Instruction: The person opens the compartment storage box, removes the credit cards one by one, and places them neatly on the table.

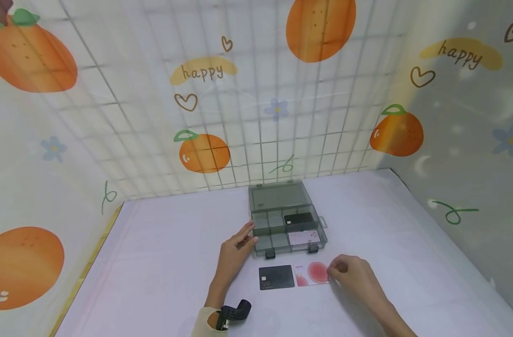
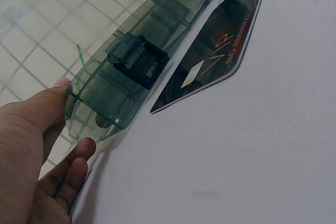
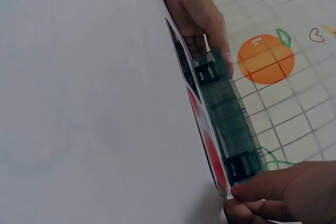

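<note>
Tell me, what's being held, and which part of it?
The right hand pinches the pink-and-white card by its right edge. The left hand touches the grey-green box at its left side.

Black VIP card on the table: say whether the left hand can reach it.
Likely yes: the left hand, touching the box, has only bare table between it and the black card.

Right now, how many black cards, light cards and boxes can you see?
Black cards: 2
Light cards: 2
Box: 1
Total: 5
</note>
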A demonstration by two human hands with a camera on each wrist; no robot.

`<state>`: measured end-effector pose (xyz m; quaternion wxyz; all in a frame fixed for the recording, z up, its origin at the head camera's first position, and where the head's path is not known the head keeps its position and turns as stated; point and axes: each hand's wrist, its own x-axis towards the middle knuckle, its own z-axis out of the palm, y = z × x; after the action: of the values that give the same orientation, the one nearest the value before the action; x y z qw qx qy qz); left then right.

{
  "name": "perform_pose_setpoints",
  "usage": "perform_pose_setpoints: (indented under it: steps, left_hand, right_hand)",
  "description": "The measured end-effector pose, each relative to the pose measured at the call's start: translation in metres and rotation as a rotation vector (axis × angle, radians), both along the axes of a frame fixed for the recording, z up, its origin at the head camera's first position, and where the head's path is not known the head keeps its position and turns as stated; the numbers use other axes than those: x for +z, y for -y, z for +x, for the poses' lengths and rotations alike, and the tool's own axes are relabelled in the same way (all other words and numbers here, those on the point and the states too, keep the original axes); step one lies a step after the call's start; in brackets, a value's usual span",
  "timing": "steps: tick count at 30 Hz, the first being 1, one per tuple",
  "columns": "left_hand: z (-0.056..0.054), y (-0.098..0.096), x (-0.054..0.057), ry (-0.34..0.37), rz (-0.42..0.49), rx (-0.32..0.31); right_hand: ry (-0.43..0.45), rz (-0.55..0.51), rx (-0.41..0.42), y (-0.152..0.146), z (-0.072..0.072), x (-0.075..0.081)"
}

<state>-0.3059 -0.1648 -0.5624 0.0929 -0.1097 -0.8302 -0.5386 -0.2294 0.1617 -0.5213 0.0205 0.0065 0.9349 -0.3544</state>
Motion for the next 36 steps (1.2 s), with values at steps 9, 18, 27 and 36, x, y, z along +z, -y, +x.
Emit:
perform_pose_setpoints:
  steps: [9,18,27,36]
  left_hand:
    - [-0.001,0.001,-0.004,-0.026,0.006,-0.003]
    - [0.0,0.0,-0.003,-0.012,0.011,-0.013]
    - [0.0,0.001,-0.002,-0.032,0.002,-0.005]
    - [0.002,-0.001,0.001,-0.016,0.016,-0.006]
  right_hand:
    - [-0.094,-0.033,-0.025,-0.012,-0.013,0.007]
    - [-0.299,-0.099,-0.067,-0.016,-0.035,0.001]
    - [-0.335,-0.093,0.052,-0.021,-0.057,-0.011]
    - [-0.326,-0.09,0.135,-0.028,-0.069,-0.021]
